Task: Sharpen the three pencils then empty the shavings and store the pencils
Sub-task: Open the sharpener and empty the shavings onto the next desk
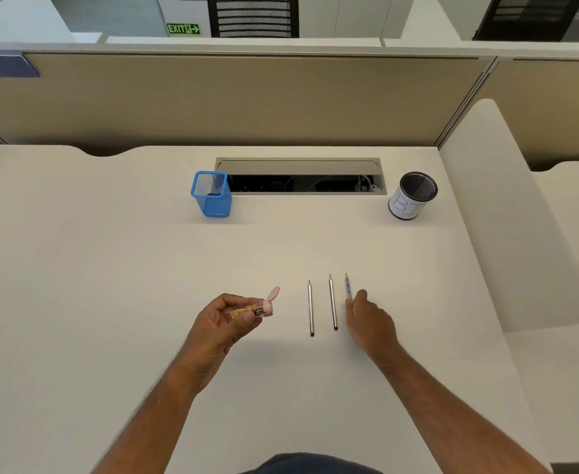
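While the left hand (228,318) is raised a little over the white table (110,268), its fingers are closed around a small clear sharpener (250,308) that has shavings inside. The sharpener lies sideways in the hand, with its pink end to the right and the pink lid (274,293) flipped open.

To the right of it, three pencils lie side by side on the table, almost parallel. Their long axis runs away from the person and all three tips point to the far edge. The left pencil (310,307) and the middle pencil (332,301) lie free, between the two hands. The right hand (370,319) rests on the right pencil (348,286); its fingers cover the near half, and I cannot tell if they grip it.

Far behind, a blue mesh cup (211,194) stands at the left and a black cup with a white paper label (412,196) at the right, both well apart from the pencils.
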